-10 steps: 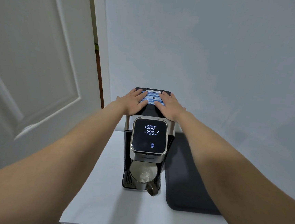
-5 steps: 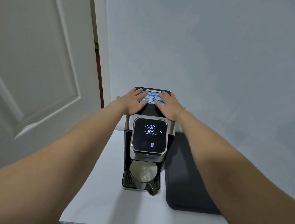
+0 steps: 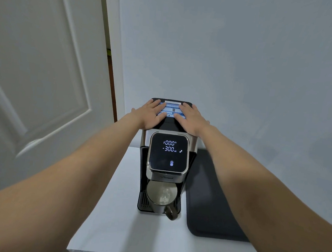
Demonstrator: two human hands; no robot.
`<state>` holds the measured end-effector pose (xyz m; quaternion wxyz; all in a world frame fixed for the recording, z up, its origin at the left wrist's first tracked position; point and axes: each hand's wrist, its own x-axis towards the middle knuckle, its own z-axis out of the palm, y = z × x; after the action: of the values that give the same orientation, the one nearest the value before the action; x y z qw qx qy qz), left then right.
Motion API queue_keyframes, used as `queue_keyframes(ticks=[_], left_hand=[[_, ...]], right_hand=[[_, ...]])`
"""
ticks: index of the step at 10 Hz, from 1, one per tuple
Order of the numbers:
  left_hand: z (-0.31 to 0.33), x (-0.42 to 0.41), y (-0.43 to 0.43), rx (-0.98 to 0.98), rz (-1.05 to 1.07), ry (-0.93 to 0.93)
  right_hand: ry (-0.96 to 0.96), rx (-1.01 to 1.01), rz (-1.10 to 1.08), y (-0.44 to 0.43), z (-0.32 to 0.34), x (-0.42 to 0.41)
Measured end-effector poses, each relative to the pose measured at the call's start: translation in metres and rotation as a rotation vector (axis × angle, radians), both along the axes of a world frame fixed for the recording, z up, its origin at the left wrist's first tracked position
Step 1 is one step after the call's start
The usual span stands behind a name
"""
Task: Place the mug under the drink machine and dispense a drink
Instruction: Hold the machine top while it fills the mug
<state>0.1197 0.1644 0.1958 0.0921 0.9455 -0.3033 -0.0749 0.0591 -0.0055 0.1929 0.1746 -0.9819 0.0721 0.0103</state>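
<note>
White table (image 3: 111, 231): flat hands (image 3: 152, 113) atop machine (image 3: 167, 158).

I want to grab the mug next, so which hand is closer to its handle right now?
Right, narrowly. The handle juts toward the right side. Both the right hand and left hand rest flat on the machine top, well behind the mug.

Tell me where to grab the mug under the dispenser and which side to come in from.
Take the mug by its handle, coming from the front right. The handle juts toward the viewer and slightly right, past the drip tray, while the machine head overhangs the rim, so a grasp from above looks blocked. The mug seems to hold liquid, so draw it out level.
</note>
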Motion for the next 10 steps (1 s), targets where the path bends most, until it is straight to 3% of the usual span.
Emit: queue_keyframes(ticks=[10], left_hand=[[0.0008,-0.0016,-0.0002,-0.003,0.004,0.001]], right_hand=[[-0.001,-0.013,-0.004,-0.0001,0.0003,-0.0011]])
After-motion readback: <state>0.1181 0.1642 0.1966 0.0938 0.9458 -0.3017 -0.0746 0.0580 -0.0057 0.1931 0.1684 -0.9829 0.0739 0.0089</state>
